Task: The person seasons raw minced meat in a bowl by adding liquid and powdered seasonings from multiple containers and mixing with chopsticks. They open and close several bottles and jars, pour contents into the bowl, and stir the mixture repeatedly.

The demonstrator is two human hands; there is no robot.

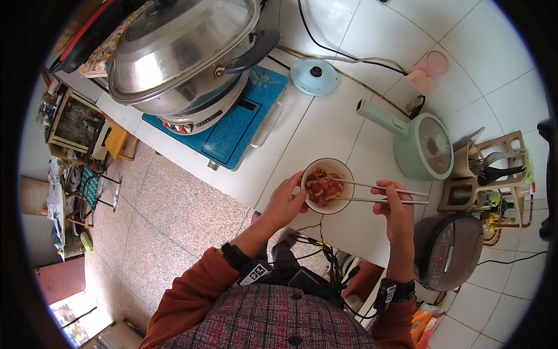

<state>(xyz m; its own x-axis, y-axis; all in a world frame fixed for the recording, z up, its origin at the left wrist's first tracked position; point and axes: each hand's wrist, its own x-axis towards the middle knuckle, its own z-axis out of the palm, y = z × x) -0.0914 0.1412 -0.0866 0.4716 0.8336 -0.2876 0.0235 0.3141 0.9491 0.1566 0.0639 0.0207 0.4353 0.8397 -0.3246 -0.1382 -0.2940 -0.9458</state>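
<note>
A white bowl (347,205) with a dark rim stands on the white tiled counter near its front edge. Reddish pieces of what looks like raw meat (321,185) lie inside. My left hand (287,201) grips the bowl's left side, thumb and fingers around the rim. Two thin metallic chopsticks (366,200) are held in my right hand (395,205) to the right of the bowl. Their tips reach into the meat, spread a little apart.
A large lidded steel pot (174,64) rests on a blue induction cooker (264,93) at the back left. Behind the bowl are a pale blue lid (314,77) and a green saucepan (423,148). On the right stand a utensil rack (456,195) and a brown rice cooker (447,250).
</note>
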